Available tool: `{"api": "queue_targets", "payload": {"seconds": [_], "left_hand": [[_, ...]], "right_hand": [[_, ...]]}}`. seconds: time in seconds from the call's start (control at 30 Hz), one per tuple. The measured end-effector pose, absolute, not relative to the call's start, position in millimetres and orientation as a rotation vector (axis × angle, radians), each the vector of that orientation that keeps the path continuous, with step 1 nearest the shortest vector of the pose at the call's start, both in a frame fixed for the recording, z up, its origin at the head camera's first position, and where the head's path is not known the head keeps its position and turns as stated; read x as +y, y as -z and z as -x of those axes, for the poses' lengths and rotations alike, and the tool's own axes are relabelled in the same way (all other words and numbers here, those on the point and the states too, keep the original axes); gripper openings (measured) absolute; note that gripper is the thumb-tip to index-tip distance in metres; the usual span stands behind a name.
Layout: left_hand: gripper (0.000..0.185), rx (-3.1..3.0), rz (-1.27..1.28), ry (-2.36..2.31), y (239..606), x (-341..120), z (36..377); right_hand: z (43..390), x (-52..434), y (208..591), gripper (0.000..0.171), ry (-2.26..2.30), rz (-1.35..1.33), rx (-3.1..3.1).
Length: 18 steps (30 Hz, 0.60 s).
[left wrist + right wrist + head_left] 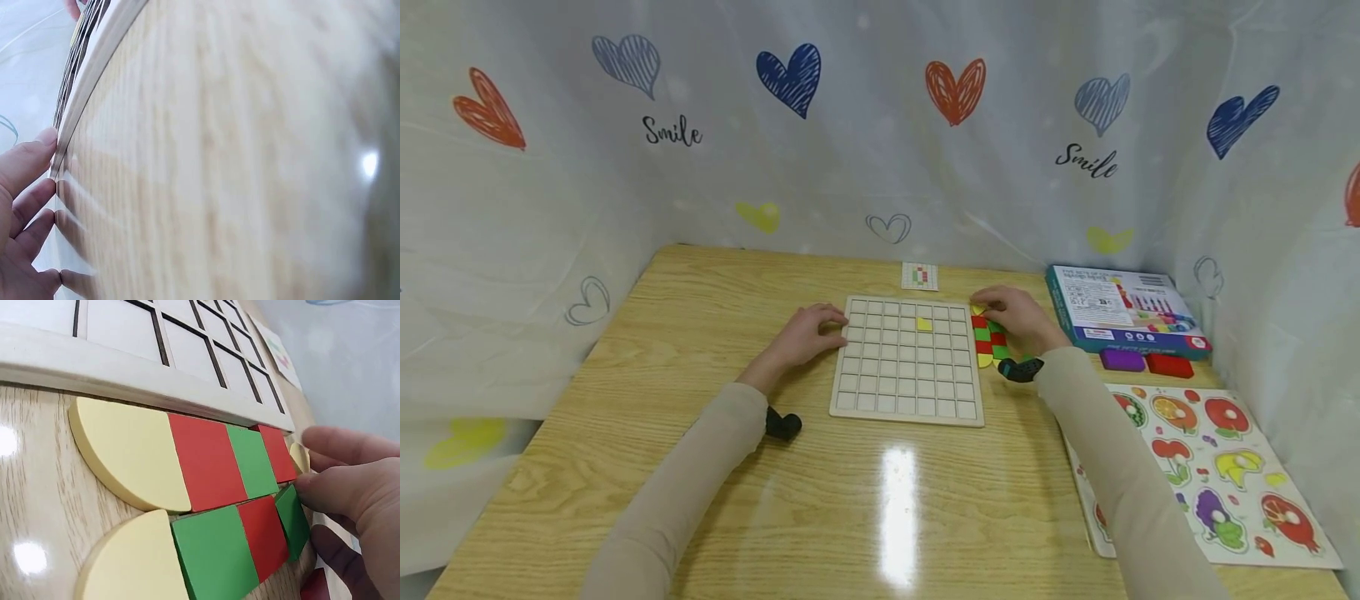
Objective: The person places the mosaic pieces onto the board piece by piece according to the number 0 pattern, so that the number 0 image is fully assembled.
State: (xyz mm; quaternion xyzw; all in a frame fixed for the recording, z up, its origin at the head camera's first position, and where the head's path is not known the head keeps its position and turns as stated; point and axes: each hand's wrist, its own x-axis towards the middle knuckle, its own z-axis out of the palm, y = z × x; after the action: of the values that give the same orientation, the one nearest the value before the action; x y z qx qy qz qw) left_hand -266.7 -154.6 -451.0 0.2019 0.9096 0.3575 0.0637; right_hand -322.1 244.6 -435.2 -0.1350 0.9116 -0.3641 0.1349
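Observation:
A pale wooden grid board [906, 392] lies mid-table with one yellow square tile [924, 324] in a cell near its top. My left hand [831, 327] rests flat against the board's left edge, and the left wrist view shows its fingertips [44, 140] touching the board rim [94, 69]. To the right of the board lie two rows of red, green and yellow tiles [987, 340]. My right hand [992, 310] lies over their far end. In the right wrist view its fingertips [312, 487] touch a green tile [292, 519] beside a small yellow piece [299, 456].
A small pattern card [920, 276] lies behind the board. At the right stand a teal box [1120, 312], a purple block [1122, 360], a red block [1169, 365] and a fruit puzzle board [1150, 492]. A heart-print curtain closes in three sides of the table.

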Motion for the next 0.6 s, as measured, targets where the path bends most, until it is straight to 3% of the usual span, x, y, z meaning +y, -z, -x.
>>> {"api": "queue_targets", "payload": {"seconds": [0.6], "left_hand": [[0.04, 2.755, -0.606, -1.078, 453.0, -154.6, 268.7]], "right_hand": [[320.5, 253.9, 437.7, 0.033, 0.954, 0.363, 2.726]]}}
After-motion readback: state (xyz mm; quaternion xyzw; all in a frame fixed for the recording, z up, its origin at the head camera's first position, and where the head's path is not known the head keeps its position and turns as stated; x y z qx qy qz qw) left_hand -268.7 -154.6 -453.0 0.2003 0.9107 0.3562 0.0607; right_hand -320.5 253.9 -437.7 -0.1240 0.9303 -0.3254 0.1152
